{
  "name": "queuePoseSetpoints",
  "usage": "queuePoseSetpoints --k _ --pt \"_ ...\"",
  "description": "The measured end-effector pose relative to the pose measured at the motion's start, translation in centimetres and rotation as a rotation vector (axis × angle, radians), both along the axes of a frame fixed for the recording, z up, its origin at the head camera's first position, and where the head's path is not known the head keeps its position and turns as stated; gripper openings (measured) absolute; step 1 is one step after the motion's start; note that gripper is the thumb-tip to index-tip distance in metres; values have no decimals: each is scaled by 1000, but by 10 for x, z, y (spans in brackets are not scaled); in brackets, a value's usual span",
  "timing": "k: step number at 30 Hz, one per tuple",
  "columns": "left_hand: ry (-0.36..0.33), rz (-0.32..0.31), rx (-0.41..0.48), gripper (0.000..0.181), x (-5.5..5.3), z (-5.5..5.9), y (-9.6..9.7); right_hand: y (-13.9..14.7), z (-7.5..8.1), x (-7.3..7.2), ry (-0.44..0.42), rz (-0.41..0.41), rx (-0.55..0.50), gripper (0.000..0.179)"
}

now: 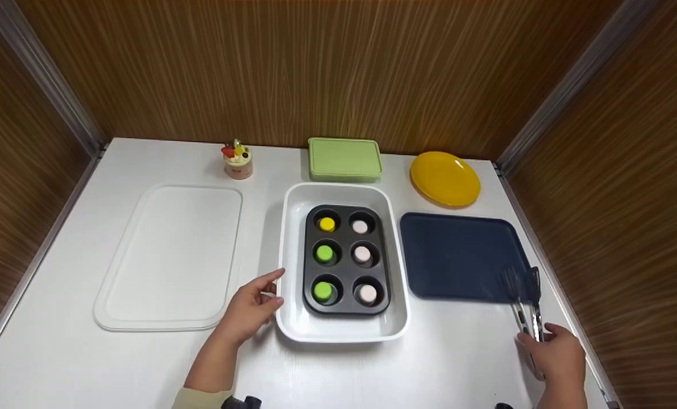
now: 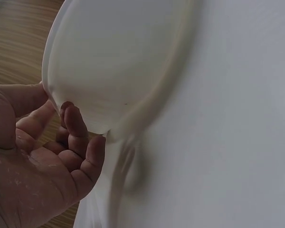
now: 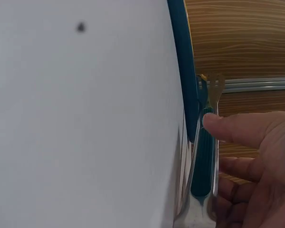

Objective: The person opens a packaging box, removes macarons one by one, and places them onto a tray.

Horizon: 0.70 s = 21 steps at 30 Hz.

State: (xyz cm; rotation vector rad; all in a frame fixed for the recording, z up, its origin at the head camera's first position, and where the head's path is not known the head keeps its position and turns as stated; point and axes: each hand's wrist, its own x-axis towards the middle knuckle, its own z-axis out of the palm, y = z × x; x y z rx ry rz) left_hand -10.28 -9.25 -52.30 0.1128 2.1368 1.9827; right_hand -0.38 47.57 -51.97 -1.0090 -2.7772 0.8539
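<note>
Head view: left hand (image 1: 250,309) touches tub rim (image 1: 280,250), tongs (image 1: 537,321) well apart.

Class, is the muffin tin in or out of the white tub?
In. The head view shows the muffin tin lying inside the white tub, whose rim surrounds it on all sides.

The left hand (image 1: 244,311) touches the left rim of a white rectangular basin (image 1: 344,329) on the table (image 1: 452,355). Inside it lies a black muffin tin (image 1: 344,261), with one round piece (image 1: 362,254) in each of six cups. The right hand (image 1: 559,353) holds tongs (image 1: 537,325), their ends at a navy tray's (image 1: 455,255) near right corner.
</note>
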Motion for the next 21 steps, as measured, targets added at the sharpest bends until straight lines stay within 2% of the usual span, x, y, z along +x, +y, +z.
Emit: queuePoseSetpoints --k 7,17,21 --pt "-16 19 12 54 0 1 4 5 -2 2 -12 15 -2 68" --pt "-22 27 30 55 2 2 4 2 1 1 -14 -11 -46 59" --pt "-30 28 28 55 3 2 4 -2 4 1 1 26 -29 53"
